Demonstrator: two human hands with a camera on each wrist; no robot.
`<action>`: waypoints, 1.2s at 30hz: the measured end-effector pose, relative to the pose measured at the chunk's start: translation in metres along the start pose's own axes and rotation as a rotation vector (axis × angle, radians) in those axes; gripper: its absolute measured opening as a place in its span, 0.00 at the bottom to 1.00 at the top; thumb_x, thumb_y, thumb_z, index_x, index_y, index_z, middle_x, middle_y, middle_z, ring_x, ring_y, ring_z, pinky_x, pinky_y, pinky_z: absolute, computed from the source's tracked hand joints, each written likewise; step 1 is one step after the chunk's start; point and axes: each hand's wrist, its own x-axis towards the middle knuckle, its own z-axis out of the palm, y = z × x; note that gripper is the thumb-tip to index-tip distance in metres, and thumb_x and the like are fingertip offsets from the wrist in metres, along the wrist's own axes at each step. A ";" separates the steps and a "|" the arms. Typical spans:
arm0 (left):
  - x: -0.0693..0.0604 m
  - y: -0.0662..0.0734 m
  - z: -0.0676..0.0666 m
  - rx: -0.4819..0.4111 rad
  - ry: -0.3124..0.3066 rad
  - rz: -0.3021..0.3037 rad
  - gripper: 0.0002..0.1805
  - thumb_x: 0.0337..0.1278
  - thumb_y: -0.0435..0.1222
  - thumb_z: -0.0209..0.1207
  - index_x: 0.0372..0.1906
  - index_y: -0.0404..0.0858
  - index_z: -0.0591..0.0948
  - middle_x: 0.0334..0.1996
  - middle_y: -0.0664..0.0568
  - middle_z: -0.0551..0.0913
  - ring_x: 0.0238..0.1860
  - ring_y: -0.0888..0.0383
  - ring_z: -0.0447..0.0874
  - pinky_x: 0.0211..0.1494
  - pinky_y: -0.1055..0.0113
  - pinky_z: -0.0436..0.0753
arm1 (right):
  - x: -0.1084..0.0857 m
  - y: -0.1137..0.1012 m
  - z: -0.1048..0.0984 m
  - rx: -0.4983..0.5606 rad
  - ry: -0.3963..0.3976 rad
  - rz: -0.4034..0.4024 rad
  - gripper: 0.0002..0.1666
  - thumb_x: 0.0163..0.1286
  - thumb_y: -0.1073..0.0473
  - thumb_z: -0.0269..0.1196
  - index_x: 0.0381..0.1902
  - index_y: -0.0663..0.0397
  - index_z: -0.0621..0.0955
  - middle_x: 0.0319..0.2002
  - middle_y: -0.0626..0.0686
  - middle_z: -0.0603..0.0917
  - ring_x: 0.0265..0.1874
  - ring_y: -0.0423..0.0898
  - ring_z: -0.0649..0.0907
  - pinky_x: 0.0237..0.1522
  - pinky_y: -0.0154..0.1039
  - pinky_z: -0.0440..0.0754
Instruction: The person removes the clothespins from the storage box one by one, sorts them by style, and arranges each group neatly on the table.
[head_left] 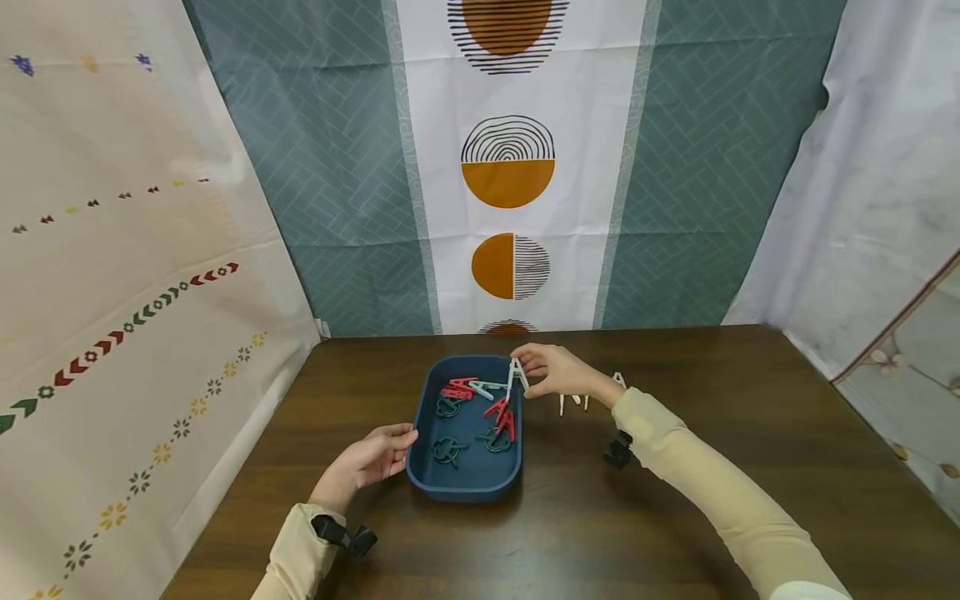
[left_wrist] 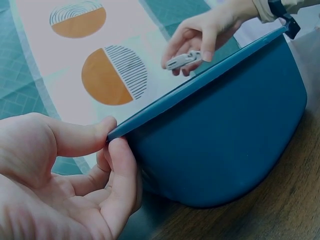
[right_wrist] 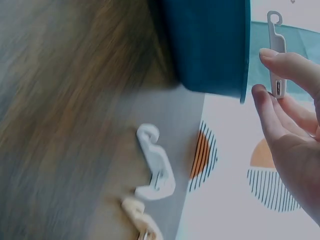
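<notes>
A blue plastic bin (head_left: 463, 493) stands on the table. My left hand (head_left: 372, 458) pinches its left rim between thumb and index finger, seen close in the left wrist view. Just over the right rim, my right hand (head_left: 558, 369) holds a white clothespin (head_left: 516, 372) with a hooked end, clear of the bin wall in the right wrist view. Inside lie red clothespins (head_left: 459, 388), a pale mint clothespin (head_left: 486, 387) and several dark green looped pieces (head_left: 447, 450) whose kind I cannot tell.
On the table right of the bin, partly hidden by the right forearm, lie a white clothespin (right_wrist: 159, 170) and a cream one (right_wrist: 144, 220). The dark wooden table (head_left: 570, 533) ends at a patterned curtain (head_left: 360, 208) behind.
</notes>
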 end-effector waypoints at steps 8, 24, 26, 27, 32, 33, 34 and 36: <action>-0.002 0.001 -0.001 -0.007 0.024 -0.007 0.12 0.74 0.32 0.44 0.56 0.34 0.64 0.30 0.59 0.81 0.30 0.68 0.81 0.40 0.76 0.82 | -0.018 0.010 -0.010 -0.002 0.034 0.031 0.40 0.53 0.71 0.71 0.64 0.64 0.69 0.54 0.65 0.78 0.54 0.57 0.80 0.58 0.48 0.79; -0.001 -0.003 -0.003 -0.028 -0.033 0.015 0.11 0.74 0.32 0.44 0.55 0.33 0.65 0.31 0.59 0.81 0.31 0.68 0.81 0.40 0.75 0.82 | -0.052 0.044 -0.019 -0.019 0.015 0.072 0.41 0.55 0.67 0.72 0.65 0.67 0.67 0.54 0.67 0.77 0.53 0.60 0.80 0.56 0.52 0.80; 0.000 -0.004 -0.002 -0.035 -0.033 0.015 0.11 0.74 0.32 0.43 0.55 0.33 0.65 0.31 0.59 0.81 0.30 0.68 0.81 0.40 0.76 0.82 | -0.056 0.047 -0.020 -0.025 0.019 0.078 0.41 0.55 0.66 0.72 0.64 0.68 0.67 0.53 0.67 0.77 0.53 0.60 0.80 0.55 0.52 0.80; 0.000 -0.004 -0.002 -0.036 -0.033 0.017 0.10 0.74 0.32 0.43 0.55 0.34 0.66 0.30 0.59 0.81 0.30 0.68 0.81 0.40 0.76 0.82 | -0.058 0.048 -0.021 -0.025 0.022 0.083 0.41 0.55 0.66 0.72 0.64 0.68 0.67 0.53 0.67 0.77 0.52 0.60 0.81 0.55 0.52 0.80; 0.002 -0.004 -0.002 -0.035 -0.032 0.025 0.08 0.74 0.32 0.43 0.52 0.35 0.67 0.29 0.59 0.81 0.29 0.68 0.80 0.38 0.76 0.82 | -0.065 0.056 -0.025 -0.031 0.035 0.100 0.41 0.54 0.67 0.72 0.64 0.68 0.68 0.52 0.67 0.78 0.51 0.60 0.81 0.54 0.50 0.81; 0.002 -0.004 -0.002 -0.034 -0.031 0.026 0.08 0.74 0.32 0.43 0.52 0.35 0.67 0.29 0.59 0.81 0.29 0.68 0.80 0.38 0.76 0.82 | -0.067 0.057 -0.026 -0.030 0.036 0.105 0.41 0.54 0.67 0.72 0.64 0.68 0.68 0.52 0.67 0.78 0.51 0.60 0.81 0.53 0.50 0.81; 0.002 -0.004 -0.002 -0.033 -0.032 0.024 0.08 0.74 0.32 0.43 0.52 0.36 0.67 0.29 0.59 0.81 0.29 0.68 0.80 0.38 0.76 0.82 | -0.068 0.059 -0.027 -0.034 0.037 0.104 0.41 0.54 0.67 0.73 0.63 0.68 0.68 0.51 0.66 0.78 0.51 0.59 0.81 0.53 0.49 0.82; 0.002 -0.004 -0.002 -0.033 -0.035 0.022 0.08 0.74 0.32 0.43 0.53 0.35 0.66 0.29 0.60 0.81 0.30 0.68 0.80 0.38 0.76 0.82 | -0.071 0.061 -0.028 -0.034 0.041 0.117 0.41 0.54 0.67 0.73 0.63 0.68 0.68 0.51 0.66 0.78 0.50 0.59 0.81 0.52 0.49 0.82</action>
